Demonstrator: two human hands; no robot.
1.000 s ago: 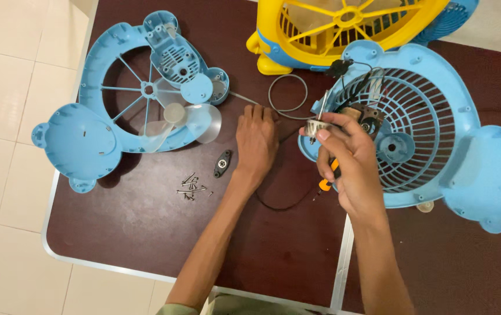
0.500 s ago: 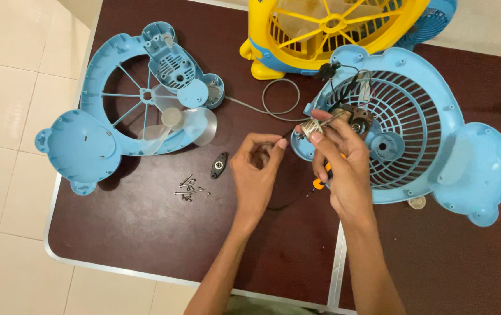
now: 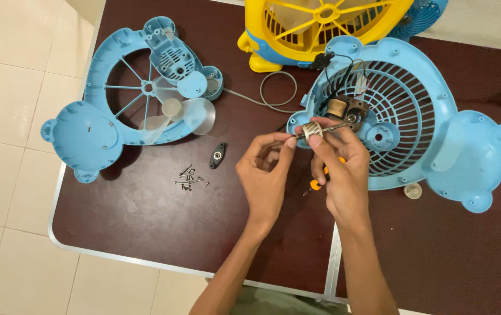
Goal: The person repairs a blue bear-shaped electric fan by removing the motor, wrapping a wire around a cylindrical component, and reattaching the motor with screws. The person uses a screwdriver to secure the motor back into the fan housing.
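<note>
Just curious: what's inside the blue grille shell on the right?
Inside the blue grille shell, a small brown motor with black wires shows; the fingers cover whatever lies below them.

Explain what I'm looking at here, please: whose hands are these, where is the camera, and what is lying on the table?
There is one view, from a camera worn on a person's head, looking down at their own bare hands over a dark brown table. The left hand and right hand together pinch a small metal rotor on a thin shaft; the right hand also holds an orange-handled screwdriver. By the right hand lies a blue bear-shaped fan grille with a small motor and wires. To the left lie the other blue fan shell with a clear blade, a pile of screws and a small black part. A yellow fan sits at the top.
</note>
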